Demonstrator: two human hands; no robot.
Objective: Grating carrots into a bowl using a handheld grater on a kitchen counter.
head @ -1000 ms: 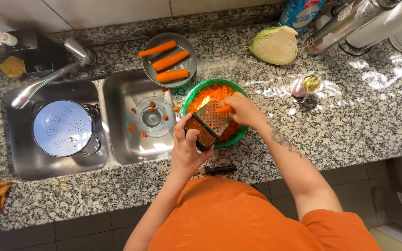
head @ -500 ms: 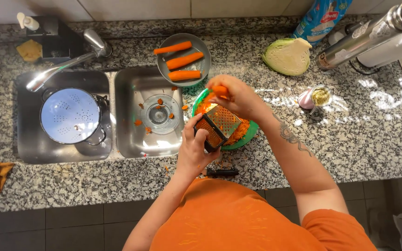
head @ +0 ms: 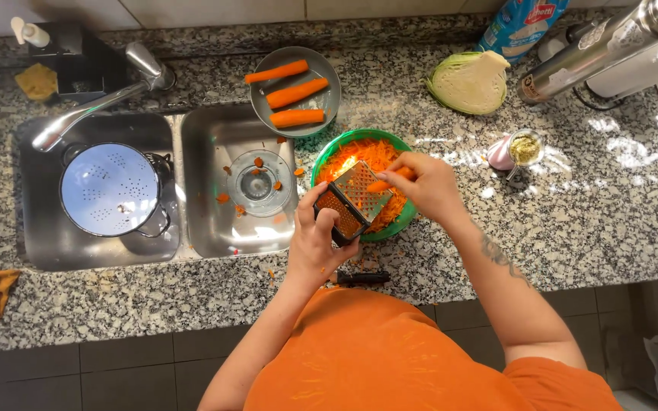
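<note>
My left hand (head: 315,237) grips a metal box grater (head: 353,199) tilted over a green bowl (head: 401,217) holding grated carrot (head: 359,154). My right hand (head: 429,185) presses a short carrot piece (head: 384,183) against the grater's upper face. A grey plate (head: 327,103) with three peeled carrots (head: 297,93) sits just behind the bowl, at the sink's edge.
A double steel sink (head: 158,190) lies to the left, with a white colander (head: 110,189) in the left basin and carrot scraps in the right. Half a cabbage (head: 470,81), a small jar (head: 525,148), a steel flask (head: 595,47) and a black-handled tool (head: 363,278) lie on the granite counter.
My right hand slid the carrot piece up and then back down across the grater face. The left hand kept hold of the grater over the bowl.
</note>
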